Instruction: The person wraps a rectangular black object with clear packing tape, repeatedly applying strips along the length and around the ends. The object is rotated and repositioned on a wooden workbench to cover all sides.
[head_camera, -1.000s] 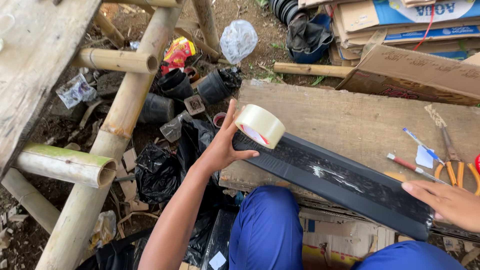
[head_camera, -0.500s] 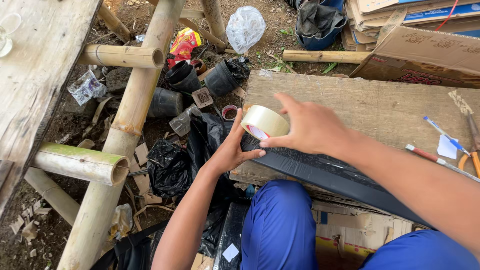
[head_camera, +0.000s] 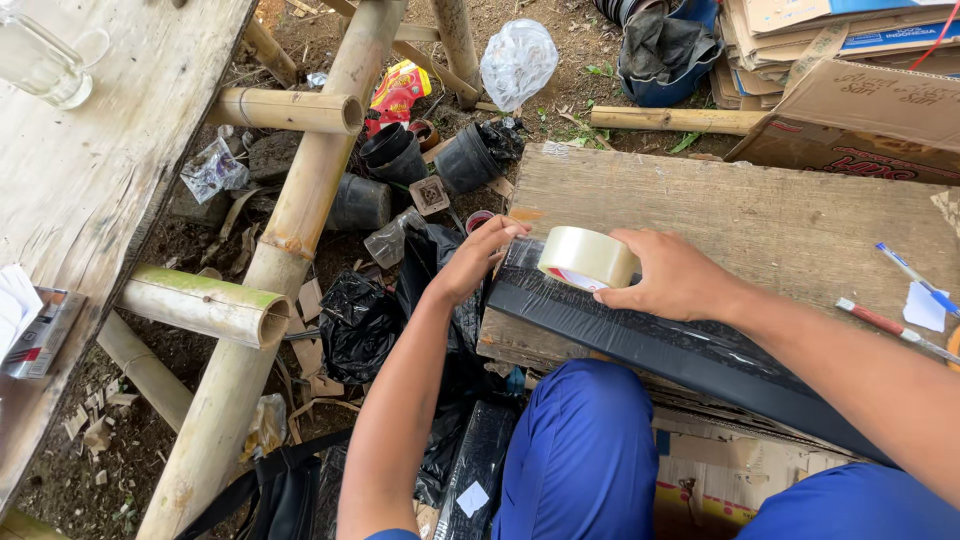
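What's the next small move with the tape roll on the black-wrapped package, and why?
Probably draw the tape roll along the long black package, away from its near end. The right hand grips the roll resting on the package, while the left hand presses on that end at the wooden board's edge, seemingly anchoring the tape start. The rest of the package's top lies ahead of the roll.

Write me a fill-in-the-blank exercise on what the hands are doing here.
1. The right hand holds a roll of clear ____.
2. The left hand presses on the end of a long ____ package.
3. The package lies on a ____ board.

Missing words: tape; black; wooden
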